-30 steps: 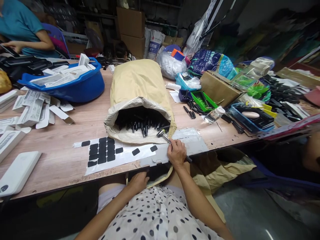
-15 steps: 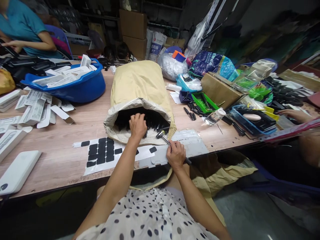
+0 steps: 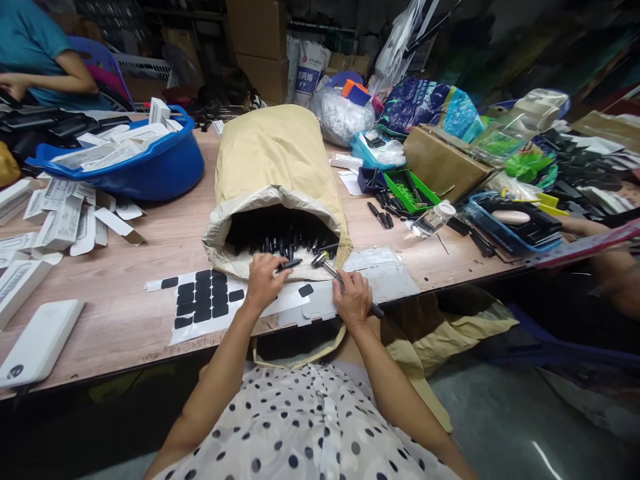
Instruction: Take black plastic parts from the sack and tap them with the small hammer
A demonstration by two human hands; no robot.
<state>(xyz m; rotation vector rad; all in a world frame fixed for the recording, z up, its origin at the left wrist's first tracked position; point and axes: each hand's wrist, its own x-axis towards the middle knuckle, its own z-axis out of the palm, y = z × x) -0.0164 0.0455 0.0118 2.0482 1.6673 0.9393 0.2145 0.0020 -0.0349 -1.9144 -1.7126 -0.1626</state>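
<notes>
My left hand is closed on a small black pen-shaped piece, just in front of the mouth of a paper sack. Many similar black pieces lie inside the sack's opening. In my right hand is a small hammer, its metal head pointing toward the sack and its dark handle end showing below my palm. To the left of my left hand, a white sheet carries rows of black rounded-square pads. One loose black pad lies between my hands.
A blue basin of white boxes stands left, with more boxes before it. A white power bank lies near the front edge. Rightward are a green tray, a clear bottle and a co-worker's hand. Another person sits back left.
My left hand has come out of the sack's mouth toward me, now with a black pen-shaped piece in its fingers. My right hand stays on the hammer. The view has shifted slightly.
</notes>
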